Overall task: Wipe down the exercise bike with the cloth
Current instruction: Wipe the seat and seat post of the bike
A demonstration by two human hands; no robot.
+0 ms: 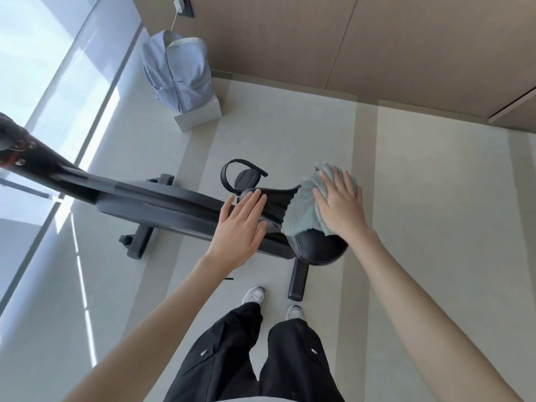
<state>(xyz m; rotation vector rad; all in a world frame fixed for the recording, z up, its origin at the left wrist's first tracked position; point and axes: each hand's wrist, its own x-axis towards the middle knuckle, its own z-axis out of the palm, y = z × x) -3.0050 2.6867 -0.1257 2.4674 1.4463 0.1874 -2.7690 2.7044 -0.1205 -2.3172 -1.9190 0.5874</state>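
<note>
A black exercise bike [162,204] stands on the floor below me, its black saddle [316,246] at the right end. A pale green cloth [303,210] lies over the saddle's top. My right hand [339,201] presses flat on the cloth, fingers spread. My left hand [240,227] rests on the saddle's narrow front, fingers straight and apart, holding nothing. A pedal with a strap [242,177] shows just beyond the saddle. The handlebar post [26,152] rises at the far left.
A light blue shirt [178,74] drapes over a white box [200,114] near the wood-panelled wall [348,42]. A glass wall [43,82] runs along the left. My feet in pale shoes [255,295] stand beside the bike's rear foot bar [297,281].
</note>
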